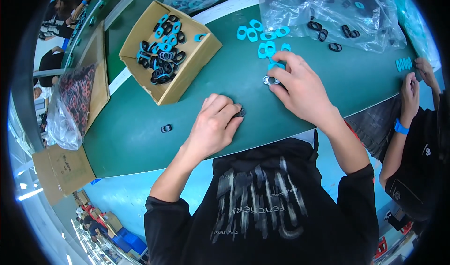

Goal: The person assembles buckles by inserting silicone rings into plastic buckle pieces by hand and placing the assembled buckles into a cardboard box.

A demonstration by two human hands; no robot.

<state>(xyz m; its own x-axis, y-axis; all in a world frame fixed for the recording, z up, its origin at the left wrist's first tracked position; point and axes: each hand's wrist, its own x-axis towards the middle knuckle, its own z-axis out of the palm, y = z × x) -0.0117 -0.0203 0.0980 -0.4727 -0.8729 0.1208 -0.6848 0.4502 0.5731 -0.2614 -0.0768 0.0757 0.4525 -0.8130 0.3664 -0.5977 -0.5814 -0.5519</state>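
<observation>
My left hand (pixel 213 124) is closed, pinching a black oval piece (pixel 240 112) against the green table; the fingers hide much of it. Farther right, my right hand (pixel 302 89) has its thumb and index finger closed about a small silver-and-black oval piece (pixel 270 80) on the tabletop. Just beyond those fingertips lies a blue oval ring (pixel 276 66), partly covered by them. More blue oval rings (pixel 255 26) are scattered loosely past my right hand. A lone black oval ring (pixel 166 128) rests to the left of my left hand.
An open cardboard box (pixel 197 70) of black and blue rings stands beyond my left hand. Clear plastic bags (pixel 328 12) lie at the far side, near loose black rings (pixel 334 47). At right, a co-worker's hands (pixel 412 89) are near a row of blue rings (pixel 403 64).
</observation>
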